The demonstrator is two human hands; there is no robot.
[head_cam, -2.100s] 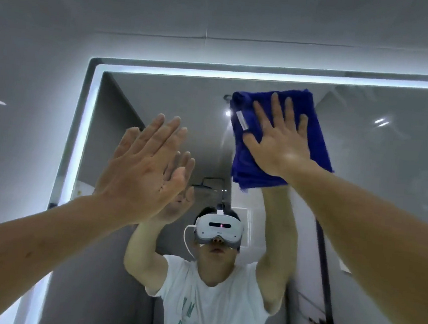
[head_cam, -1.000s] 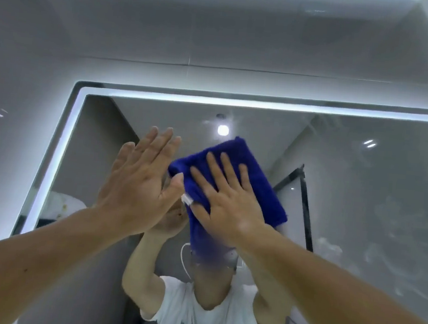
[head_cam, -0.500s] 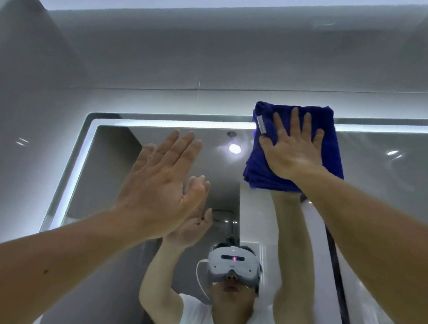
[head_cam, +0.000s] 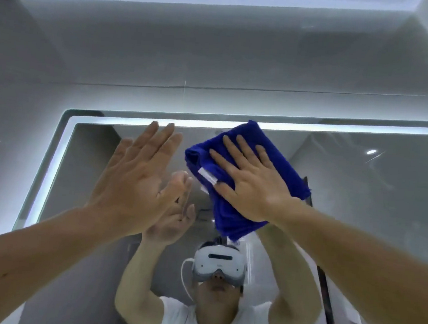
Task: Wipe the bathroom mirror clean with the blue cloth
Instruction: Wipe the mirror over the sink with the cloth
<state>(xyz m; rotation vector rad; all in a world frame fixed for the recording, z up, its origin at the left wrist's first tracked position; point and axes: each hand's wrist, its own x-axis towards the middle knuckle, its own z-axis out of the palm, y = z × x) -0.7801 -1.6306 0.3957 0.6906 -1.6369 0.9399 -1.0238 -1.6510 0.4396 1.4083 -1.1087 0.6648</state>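
We see the blue cloth (head_cam: pixel 229 220) folded into a thick pad, turned cornerwise and flat against the mirror (head_cam: pixel 365 207), its top corner on the lit strip (head_cam: pixel 367 131) along the rim. A white tag (head_cam: pixel 207 177) shows on its left side.

cloth (head_cam: pixel 248 135) is pressed to mirror (head_cam: pixel 361 191) under right hand (head_cam: pixel 254 189), spread beyond the fingertips (head_cam: pixel 227 138) and below the palm | tag (head_cam: pixel 207 178) is set just beside the right thumb | left hand (head_cam: pixel 132 185) is held left of the cloth, apart from it | lit strip (head_cam: pixel 341 129) is overlapped by the cloth's upper corner, just above the right fingertips
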